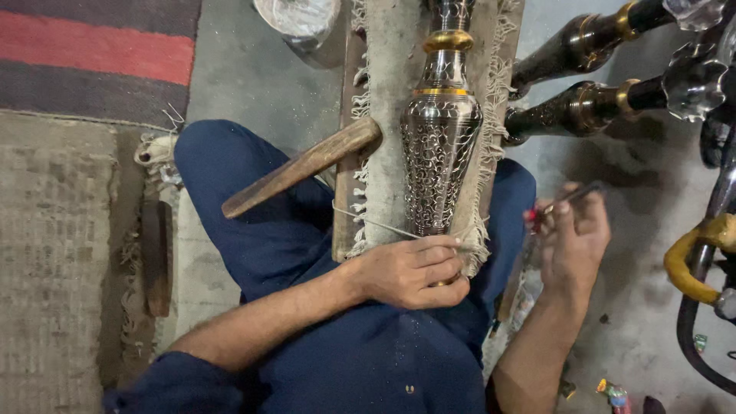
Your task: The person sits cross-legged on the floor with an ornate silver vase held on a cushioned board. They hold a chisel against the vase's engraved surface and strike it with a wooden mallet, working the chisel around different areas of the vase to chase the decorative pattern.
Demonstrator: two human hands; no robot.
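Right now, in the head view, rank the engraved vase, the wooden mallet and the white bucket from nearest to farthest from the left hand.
1. Engraved vase: touching the left hand at its lower end, lying on the fringed mat.
2. Wooden mallet: up and to the left, resting across the knee.
3. White bucket: farthest, at the top edge.

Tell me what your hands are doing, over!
Left hand shut on thin metal tool at engraved metal vase base. Right hand shut on red-tipped tool, off the vase. Wooden mallet lies beside.
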